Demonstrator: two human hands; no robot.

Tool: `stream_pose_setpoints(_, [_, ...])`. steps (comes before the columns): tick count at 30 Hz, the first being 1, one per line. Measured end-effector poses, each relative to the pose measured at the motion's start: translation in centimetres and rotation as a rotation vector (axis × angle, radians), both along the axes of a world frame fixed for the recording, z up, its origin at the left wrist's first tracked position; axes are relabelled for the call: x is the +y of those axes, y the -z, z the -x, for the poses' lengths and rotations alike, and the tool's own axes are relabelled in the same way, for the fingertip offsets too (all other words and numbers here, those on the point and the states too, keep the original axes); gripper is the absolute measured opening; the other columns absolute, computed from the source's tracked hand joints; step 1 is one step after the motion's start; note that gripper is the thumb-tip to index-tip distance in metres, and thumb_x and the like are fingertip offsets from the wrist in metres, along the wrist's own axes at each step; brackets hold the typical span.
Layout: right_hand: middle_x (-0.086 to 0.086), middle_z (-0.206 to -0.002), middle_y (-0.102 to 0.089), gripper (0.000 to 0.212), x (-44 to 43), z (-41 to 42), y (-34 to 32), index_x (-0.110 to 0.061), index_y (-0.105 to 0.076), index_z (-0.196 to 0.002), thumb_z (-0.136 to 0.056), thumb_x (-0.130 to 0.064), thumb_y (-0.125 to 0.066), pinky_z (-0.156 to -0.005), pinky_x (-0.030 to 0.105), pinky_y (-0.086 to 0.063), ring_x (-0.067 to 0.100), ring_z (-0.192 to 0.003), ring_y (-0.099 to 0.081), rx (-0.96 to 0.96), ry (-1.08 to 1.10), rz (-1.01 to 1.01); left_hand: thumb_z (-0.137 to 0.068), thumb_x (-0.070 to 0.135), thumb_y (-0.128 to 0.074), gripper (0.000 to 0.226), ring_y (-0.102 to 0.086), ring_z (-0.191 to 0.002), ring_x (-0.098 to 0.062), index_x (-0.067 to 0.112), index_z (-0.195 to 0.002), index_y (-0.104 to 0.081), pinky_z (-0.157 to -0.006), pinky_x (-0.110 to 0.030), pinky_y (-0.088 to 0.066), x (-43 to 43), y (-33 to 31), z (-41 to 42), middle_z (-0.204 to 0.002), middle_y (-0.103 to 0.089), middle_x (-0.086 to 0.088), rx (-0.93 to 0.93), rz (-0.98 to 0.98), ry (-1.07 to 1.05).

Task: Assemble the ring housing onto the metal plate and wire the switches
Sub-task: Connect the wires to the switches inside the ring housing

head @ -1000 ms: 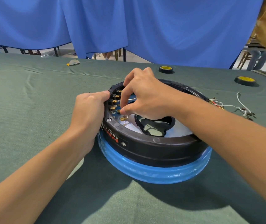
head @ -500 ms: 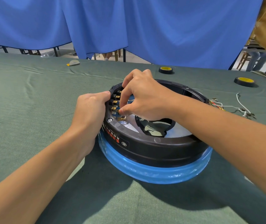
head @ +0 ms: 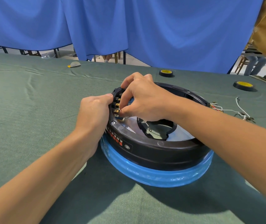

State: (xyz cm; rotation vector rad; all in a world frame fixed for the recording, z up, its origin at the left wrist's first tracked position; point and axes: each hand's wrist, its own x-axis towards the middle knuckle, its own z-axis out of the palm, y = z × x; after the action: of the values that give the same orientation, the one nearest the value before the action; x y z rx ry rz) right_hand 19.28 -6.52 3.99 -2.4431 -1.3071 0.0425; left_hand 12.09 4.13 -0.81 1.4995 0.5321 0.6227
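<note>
I have the ring housing sitting on the metal plate, near the middle of the green counter. The plate's blue-filmed edge shows all round beneath it.

My left hand has its fingers curled over the housing's rim beside the switches. I judge that grip is there to brace the ring against the push from the other side.

My right hand reaches inside the ring, thumb and forefinger pinched tight at the lower brass tabs. Whether they hold a bare tab or a connector on it, I cannot tell.

Spare wires lie off to the right, handy for the wiring.

Red characters run along the housing's outer wall, upside down to me and unreadable. A small oval mark sits beside them.
</note>
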Motion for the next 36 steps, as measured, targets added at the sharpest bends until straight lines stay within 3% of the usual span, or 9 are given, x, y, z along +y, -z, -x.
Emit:
stream_pose_setpoints(3, [-0.012,-0.098,-0.053,0.006,-0.5,-0.6,-0.6,-0.030,-0.075,-0.084,-0.085,-0.027,-0.069,-0.087,0.033,-0.027,0.021,-0.117,-0.034,-0.015,0.043,-0.097,-0.087,0.020,-0.059,0.020,-0.052,-0.065,-0.021,0.010,-0.073,-0.068,-0.065,-0.037,-0.039,0.1,0.0,0.0,-0.068,-0.058,-0.014,-0.002,-0.026,-0.009])
stream_pose_setpoints(6, [-0.018,-0.086,-0.052,0.026,-1.3,-1.4,-0.7,-0.036,-0.068,-0.079,-0.082,-0.011,-0.063,-0.098,0.037,-0.029,0.022,-0.118,-0.038,-0.080,0.131,-0.221,-0.073,0.033,-0.058,0.021,-0.056,-0.070,-0.022,0.014,-0.074,-0.066,-0.077,-0.051,-0.049,0.1,-0.1,0.2,-0.072,-0.062,-0.012,0.024,-0.037,-0.023])
stream_pose_setpoints(9, [-0.015,-0.090,-0.050,0.020,-1.5,-1.4,-0.4,-0.039,-0.069,-0.081,-0.085,-0.019,-0.068,-0.096,0.035,-0.031,0.024,-0.117,-0.037,-0.132,0.087,-0.127,-0.068,0.033,-0.057,0.031,-0.055,-0.069,-0.022,0.004,-0.072,-0.067,-0.072,-0.042,-0.044,0.2,-0.1,0.1,-0.072,-0.061,-0.014,0.028,-0.039,-0.010])
stream_pose_setpoints(13, [-0.001,-0.114,-0.046,0.018,-1.1,-1.1,-0.1,-0.043,-0.069,-0.086,-0.085,-0.025,-0.070,-0.100,0.038,-0.034,0.025,-0.118,-0.032,-0.165,0.041,-0.026,-0.067,0.032,-0.057,0.041,-0.054,-0.068,-0.023,-0.008,-0.076,-0.066,-0.071,-0.039,-0.040,0.3,0.0,0.0,-0.070,-0.060,-0.016,0.000,-0.029,-0.017])
stream_pose_setpoints(18, [-0.004,-0.113,-0.043,0.011,-1.0,-1.1,0.2,-0.038,-0.074,-0.093,-0.083,-0.033,-0.074,-0.102,0.039,-0.033,0.022,-0.116,-0.029,-0.213,0.033,-0.004,-0.083,0.023,-0.059,0.037,-0.055,-0.070,-0.026,-0.013,-0.084,-0.062,-0.073,-0.040,-0.041,0.4,0.3,-0.2,-0.074,-0.062,-0.021,-0.020,-0.020,-0.017])
stream_pose_setpoints(21, [-0.006,-0.109,-0.043,0.012,-0.7,-1.2,0.3,-0.036,-0.076,-0.091,-0.084,-0.028,-0.074,-0.098,0.036,-0.033,0.017,-0.109,-0.028,-0.236,0.024,-0.038,-0.086,0.018,-0.060,0.034,-0.054,-0.071,-0.026,-0.016,-0.086,-0.064,-0.072,-0.039,-0.040,0.5,0.4,-0.3,-0.075,-0.059,-0.020,-0.030,-0.005,-0.026])
stream_pose_setpoints(26, [-0.006,-0.106,-0.043,0.013,-0.5,-1.4,0.7,-0.035,-0.077,-0.089,-0.084,-0.023,-0.073,-0.091,0.030,-0.027,0.014,-0.102,-0.023,-0.266,0.000,-0.076,-0.086,0.014,-0.059,0.017,-0.051,-0.071,-0.026,0.000,-0.086,-0.069,-0.070,-0.038,-0.038,0.4,0.3,-0.4,-0.077,-0.056,-0.019,-0.033,0.007,-0.023])
stream_pose_setpoints(36, [-0.007,-0.105,-0.045,0.013,-0.3,-1.0,0.6,-0.030,-0.078,-0.089,-0.085,-0.019,-0.072,-0.089,0.030,-0.028,0.014,-0.104,-0.026,-0.266,-0.002,-0.066,-0.084,0.018,-0.058,0.017,-0.053,-0.072,-0.027,0.005,-0.087,-0.069,-0.071,-0.040,-0.039,0.6,0.4,-0.5,-0.078,-0.058,-0.019,-0.023,0.008,-0.005])
